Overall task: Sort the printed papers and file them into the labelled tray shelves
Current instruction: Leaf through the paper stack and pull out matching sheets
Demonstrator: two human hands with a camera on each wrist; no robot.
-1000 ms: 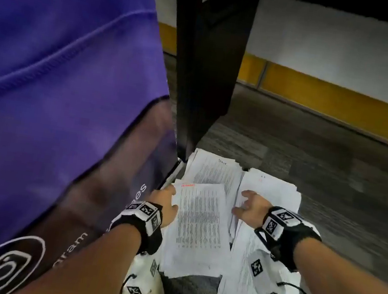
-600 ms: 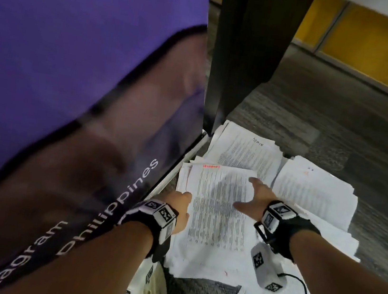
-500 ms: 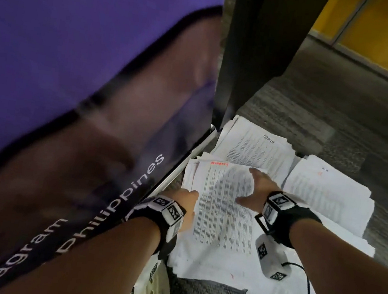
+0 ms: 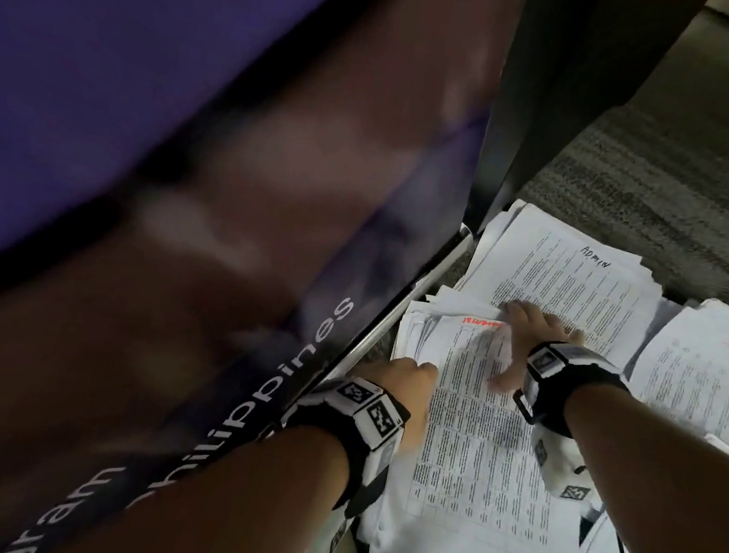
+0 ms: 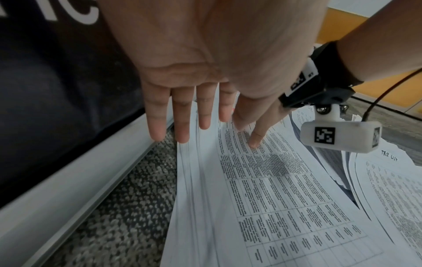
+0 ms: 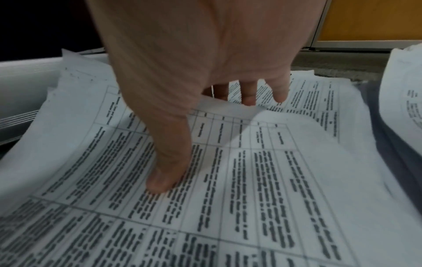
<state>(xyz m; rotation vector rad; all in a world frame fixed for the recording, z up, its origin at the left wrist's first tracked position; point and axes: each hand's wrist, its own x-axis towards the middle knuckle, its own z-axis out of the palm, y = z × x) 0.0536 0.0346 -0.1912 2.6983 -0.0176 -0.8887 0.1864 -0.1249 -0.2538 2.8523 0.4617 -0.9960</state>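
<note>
Lying on grey looped carpet [image 4: 636,192], three loose stacks of printed white paper were in view. The near stack [image 4: 474,479], its top sheet a ruled table with a red heading, lay just beside a pale metal rail [image 5: 68,189]. The left hand [image 4: 403,389] pressed straight, slightly spread fingers [image 5: 182,122] against that stack's rail-side edge. The right hand [image 4: 527,341] lay flat on it, thumb [image 6: 164,173] splayed. Beyond lay a stack marked "ADMIN" [image 4: 584,298]; a third stack [image 4: 713,381] lay farther from the rail.

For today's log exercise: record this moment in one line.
left hand: flat at stack edge | right hand: fingers on top sheet | stack: on floor
</note>
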